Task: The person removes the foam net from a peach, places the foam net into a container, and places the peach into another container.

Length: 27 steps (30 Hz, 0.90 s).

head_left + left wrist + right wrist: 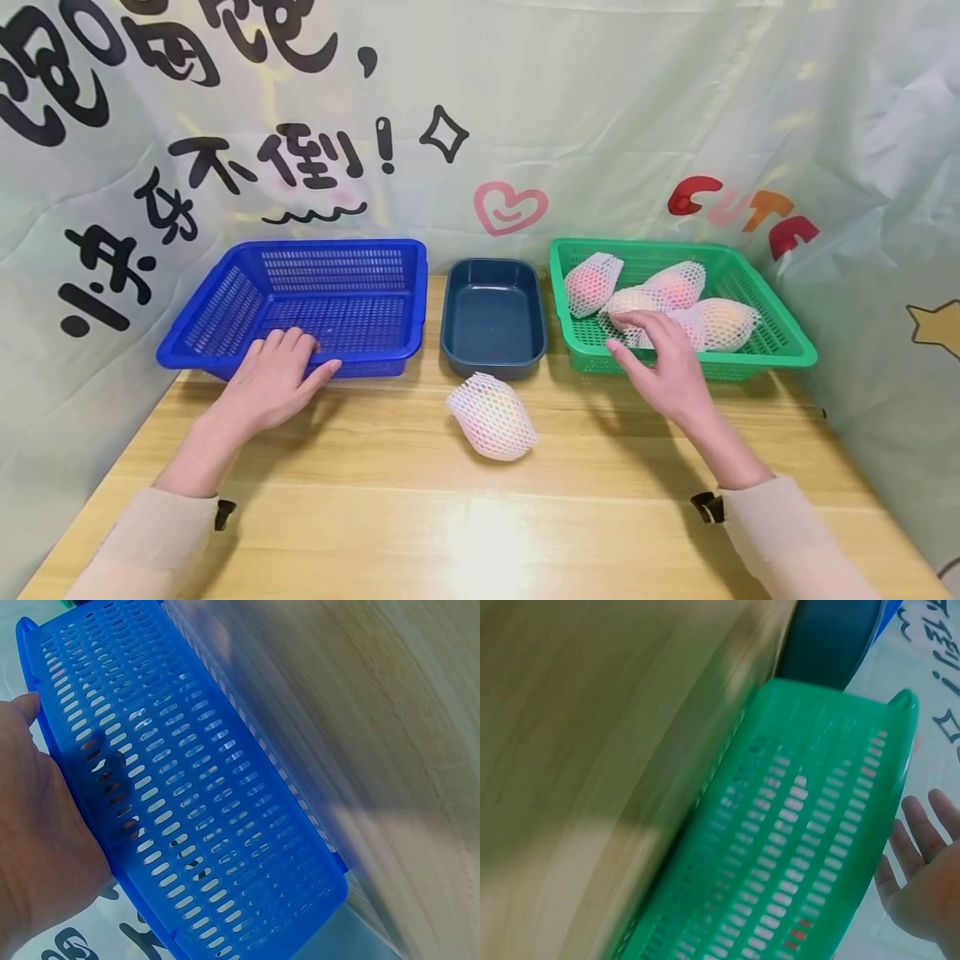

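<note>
Fruit [590, 285], netted, in green basket [780, 358]: likely light, easily bruised, best cupped around the middle. Right hand [667, 367] above, fingers parted, empty, contact unclear; left hand [273, 379] rests loosely over rim of blue basket [337, 325].

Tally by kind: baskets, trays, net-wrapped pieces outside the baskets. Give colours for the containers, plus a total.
Baskets: 2 (blue basket, green basket)
Trays: 1 (dark blue tray)
Net-wrapped pieces outside the baskets: 1 (pale wrapped piece, on the table)
Total: 4
</note>
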### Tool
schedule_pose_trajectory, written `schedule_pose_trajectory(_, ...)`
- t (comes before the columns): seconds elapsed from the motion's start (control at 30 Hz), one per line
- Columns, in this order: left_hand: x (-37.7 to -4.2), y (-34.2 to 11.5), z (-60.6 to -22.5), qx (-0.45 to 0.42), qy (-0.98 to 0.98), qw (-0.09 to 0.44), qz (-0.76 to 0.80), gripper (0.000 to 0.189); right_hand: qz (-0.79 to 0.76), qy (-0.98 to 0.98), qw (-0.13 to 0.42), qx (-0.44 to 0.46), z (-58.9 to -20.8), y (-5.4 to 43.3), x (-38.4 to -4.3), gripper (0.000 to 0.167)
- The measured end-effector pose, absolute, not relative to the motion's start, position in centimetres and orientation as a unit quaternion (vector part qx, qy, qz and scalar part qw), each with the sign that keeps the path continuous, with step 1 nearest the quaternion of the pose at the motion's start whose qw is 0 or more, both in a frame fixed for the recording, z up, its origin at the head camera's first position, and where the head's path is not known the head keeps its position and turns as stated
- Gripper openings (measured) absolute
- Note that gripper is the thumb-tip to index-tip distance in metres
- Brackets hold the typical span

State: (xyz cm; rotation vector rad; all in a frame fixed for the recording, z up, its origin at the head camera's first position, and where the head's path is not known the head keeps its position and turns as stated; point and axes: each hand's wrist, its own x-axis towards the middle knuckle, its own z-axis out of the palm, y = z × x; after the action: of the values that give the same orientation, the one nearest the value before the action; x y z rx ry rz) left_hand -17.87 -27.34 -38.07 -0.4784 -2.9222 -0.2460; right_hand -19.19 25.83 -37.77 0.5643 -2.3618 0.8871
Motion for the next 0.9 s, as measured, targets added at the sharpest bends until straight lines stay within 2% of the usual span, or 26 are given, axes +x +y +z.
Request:
schedule_pose_trajectory(0.13,-17.8,-27.3,-38.0,-0.162,-0.98,0.084,-0.084,0.054,0.284,-0.909,0.245,0.183,-37.7,27.0,-19.3,0.035)
schedule_pose_trajectory(0.57,-18.0,-27.3,-38.2,-0.166,-0.979,0.083,-0.086,0.055,0.147,-0.97,0.136,0.139,-37.9,28.7,-19.7,0.055)
schedule_pose_trajectory(0.9,-17.9,-27.4,-38.1,-0.162,-0.978,0.096,-0.09,0.054,0.097,-0.981,0.083,0.143,-37.6,28.7,-20.0,0.064)
